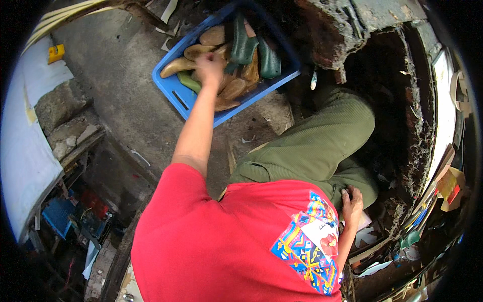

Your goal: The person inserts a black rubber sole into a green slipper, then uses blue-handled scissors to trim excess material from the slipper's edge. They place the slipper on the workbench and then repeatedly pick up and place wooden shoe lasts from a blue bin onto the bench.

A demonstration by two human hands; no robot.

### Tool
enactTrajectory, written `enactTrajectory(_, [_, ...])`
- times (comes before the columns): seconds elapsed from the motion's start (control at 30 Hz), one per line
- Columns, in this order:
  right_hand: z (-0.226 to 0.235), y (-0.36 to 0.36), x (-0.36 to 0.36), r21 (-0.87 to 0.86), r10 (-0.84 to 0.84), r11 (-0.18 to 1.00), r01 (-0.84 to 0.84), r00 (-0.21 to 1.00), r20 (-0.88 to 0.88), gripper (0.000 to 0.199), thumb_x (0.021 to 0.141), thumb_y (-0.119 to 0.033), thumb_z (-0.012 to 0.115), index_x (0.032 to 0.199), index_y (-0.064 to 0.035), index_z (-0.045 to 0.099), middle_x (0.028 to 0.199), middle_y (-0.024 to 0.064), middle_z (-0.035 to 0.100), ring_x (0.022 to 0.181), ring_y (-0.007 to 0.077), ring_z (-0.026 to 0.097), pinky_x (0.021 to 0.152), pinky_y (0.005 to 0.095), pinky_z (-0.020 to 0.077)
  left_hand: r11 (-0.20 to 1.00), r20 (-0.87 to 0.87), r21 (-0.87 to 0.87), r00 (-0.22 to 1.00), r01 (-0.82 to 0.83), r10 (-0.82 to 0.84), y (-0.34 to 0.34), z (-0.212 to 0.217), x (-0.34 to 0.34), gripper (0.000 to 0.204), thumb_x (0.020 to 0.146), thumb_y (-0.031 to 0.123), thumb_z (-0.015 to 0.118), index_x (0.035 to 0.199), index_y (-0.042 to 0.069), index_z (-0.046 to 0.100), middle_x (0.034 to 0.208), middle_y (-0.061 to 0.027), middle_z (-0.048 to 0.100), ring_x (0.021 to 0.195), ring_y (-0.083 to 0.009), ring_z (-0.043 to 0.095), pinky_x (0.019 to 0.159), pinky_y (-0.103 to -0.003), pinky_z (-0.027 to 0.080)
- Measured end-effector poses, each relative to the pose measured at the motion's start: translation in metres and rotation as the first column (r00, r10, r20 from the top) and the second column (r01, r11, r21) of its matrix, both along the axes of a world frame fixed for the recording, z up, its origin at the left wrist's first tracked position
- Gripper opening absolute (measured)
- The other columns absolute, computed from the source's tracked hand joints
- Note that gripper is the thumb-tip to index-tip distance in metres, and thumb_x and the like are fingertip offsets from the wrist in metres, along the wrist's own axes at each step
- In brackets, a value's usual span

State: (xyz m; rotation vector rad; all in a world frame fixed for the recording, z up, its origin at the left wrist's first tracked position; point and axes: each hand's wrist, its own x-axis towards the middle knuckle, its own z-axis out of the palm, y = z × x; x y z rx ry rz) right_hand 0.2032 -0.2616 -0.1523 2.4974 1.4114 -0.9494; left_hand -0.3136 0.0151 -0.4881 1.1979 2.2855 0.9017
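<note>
Overhead, left hand (210,68), grip unclear, among smooth tan and green shoe lasts (241,48) in blue plastic crate (173,90).

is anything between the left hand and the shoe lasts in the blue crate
Nothing visible. The left hand is already down inside the blue crate, resting on the tan shoe lasts with no gap to see.
</note>
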Motion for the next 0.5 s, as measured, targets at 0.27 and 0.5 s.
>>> enactTrajectory(0.27, [0.001, -0.006, 0.004, 0.047, 0.012, 0.999, -0.013, 1.0, 0.021, 0.03, 0.094, -0.019, 0.072, 0.113, 0.0035, 0.07, 0.107, 0.0223, 0.071, 0.102, 0.0401, 0.066, 0.092, 0.0472, 0.0518, 0.954, 0.298, -0.194, 0.913, -0.229, 0.28, 0.033, -0.092, -0.121, 0.071, 0.084, 0.022, 0.079, 0.143, -0.008, 0.053, 0.142, -0.0335, 0.058, 0.131, -0.0442, 0.059, 0.109, -0.044, 0.046])
enactTrajectory(0.5, [-0.001, -0.004, 0.0, -0.005, 0.233, 0.972, -0.234, 0.966, 0.113, 0.032, 0.094, -0.021, 0.072, 0.116, 0.0027, 0.068, 0.111, 0.0228, 0.068, 0.107, 0.0432, 0.062, 0.095, 0.0494, 0.0495, 0.945, 0.194, -0.287, 0.957, -0.154, 0.214, 0.022, -0.081, -0.103, 0.061, 0.085, 0.029, 0.081, 0.13, -0.008, 0.063, 0.122, -0.0329, 0.07, 0.118, -0.0438, 0.067, 0.103, -0.045, 0.051])
